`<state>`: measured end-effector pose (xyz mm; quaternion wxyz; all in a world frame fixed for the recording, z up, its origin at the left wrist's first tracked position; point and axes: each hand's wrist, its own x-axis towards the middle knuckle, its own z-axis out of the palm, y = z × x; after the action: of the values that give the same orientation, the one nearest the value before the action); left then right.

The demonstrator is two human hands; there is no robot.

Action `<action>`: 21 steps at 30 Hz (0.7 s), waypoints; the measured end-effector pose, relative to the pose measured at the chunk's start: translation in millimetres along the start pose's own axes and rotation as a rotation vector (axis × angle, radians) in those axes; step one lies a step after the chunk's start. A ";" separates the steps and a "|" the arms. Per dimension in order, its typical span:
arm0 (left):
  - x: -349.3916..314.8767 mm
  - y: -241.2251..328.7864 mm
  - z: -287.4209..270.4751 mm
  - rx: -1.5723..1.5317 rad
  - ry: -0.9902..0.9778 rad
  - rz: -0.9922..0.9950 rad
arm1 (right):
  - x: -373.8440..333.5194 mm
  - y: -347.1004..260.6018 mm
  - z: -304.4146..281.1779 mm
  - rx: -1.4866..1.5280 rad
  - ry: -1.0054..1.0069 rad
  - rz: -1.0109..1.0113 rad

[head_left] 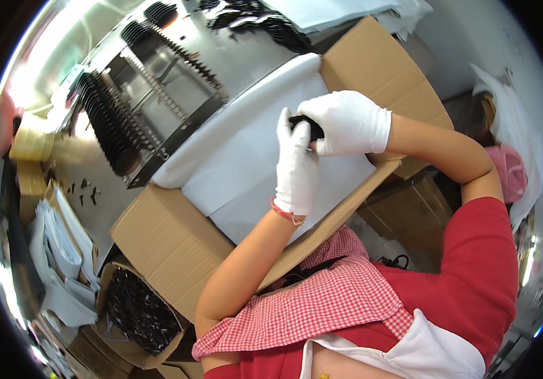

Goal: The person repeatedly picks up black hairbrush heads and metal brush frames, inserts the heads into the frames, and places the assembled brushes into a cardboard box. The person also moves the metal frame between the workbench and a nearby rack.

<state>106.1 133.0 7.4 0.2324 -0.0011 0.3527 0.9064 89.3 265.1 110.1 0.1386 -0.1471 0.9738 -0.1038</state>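
Both my hands wear white gloves and meet over an open cardboard box (164, 240) lined with white sheeting (246, 183). Between them is a small black piece (312, 129), partly covered by the fingers, so its exact kind is hard to make out. My left hand (295, 167) has its thumb and fingers closed on the near left side of the piece. From the right, my right hand (350, 123) curls its fingers around the same piece. The white sheeting lies directly below both hands.
Beyond the box, a metal table carries a rack (158, 95) with rows of black round-ended pieces. Small black parts (85, 189) lie at its left. A carton of black bits (139, 309) stands lower left, and black strips (259, 22) lie at the far edge.
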 end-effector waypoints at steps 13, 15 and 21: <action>-21.4 -87.7 -33.8 2.091 -0.701 0.270 | -74.2 104.3 78.1 -0.296 -0.462 -0.200; -20.0 -93.7 -31.0 2.076 -0.598 0.365 | -70.2 111.5 90.7 -0.297 -0.449 -0.250; -2.0 -99.5 -7.9 1.842 -0.777 0.348 | -79.5 116.4 97.5 -0.594 -0.527 -0.351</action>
<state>148.5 191.1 -61.7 0.1063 0.5246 0.8096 0.2409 161.6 383.2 9.2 0.3141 -0.3656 0.8530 0.1999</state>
